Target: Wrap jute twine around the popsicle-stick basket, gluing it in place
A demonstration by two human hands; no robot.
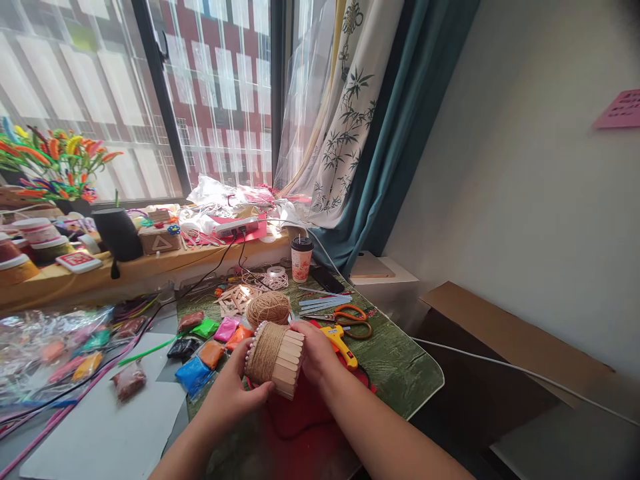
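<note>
The stick cup (276, 360), a small round holder made of flat wooden sticks with twine wound around its upper part and a row of beads on the rim, is held above the red cloth (300, 413) near the front edge of the table (400, 373). The left hand (233, 387) grasps it from below at about 8 o'clock, with the thumb pressed on the twine. The right hand (315, 350) closes around the side at 3 o'clock, fingers bent on the sticks.

The cup lies tilted, almost on its side. I think the twine may slip or loosen if the thumb lifts, because the wound part looks held only by pressure. The sticks may also come apart if the hands squeeze too hard.

Around it: the twine ball (269, 308) sits at 12 o'clock, just behind the cup. If the thread between them pulls tight, the ball could roll. The yellow glue gun (341, 345) lies at 3 o'clock, very near the right wrist; a hot tip there could touch the arm. Scissors (353, 319) are at 2 o'clock, and clay packets (203, 353) at 9 o'clock.
</note>
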